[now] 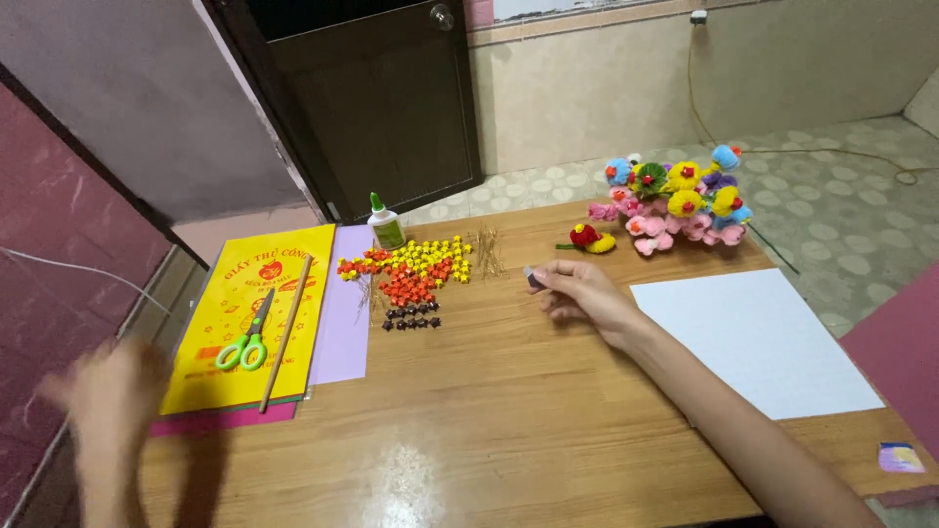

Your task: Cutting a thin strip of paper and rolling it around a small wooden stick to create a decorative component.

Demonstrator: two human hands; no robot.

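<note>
My right hand (579,290) rests on the wooden table (509,411) and pinches a small dark piece (531,278) between its fingertips. To its left lie several tiny folded paper stars: yellow ones (435,256), orange ones (406,287) and dark brown ones (411,316). A bunch of thin wire pins (486,250) lies just beyond the hand. My left hand (110,391) is blurred at the table's left edge, fingers spread and holding nothing, near a yellow paper pack (249,313).
Green scissors (246,342) and a wooden stick (286,332) lie on the paper pack, with a purple sheet (347,323) under it. A glue bottle (384,223) stands behind. Colourful handmade flowers (675,200) sit at the back right, a white sheet (758,337) to the right.
</note>
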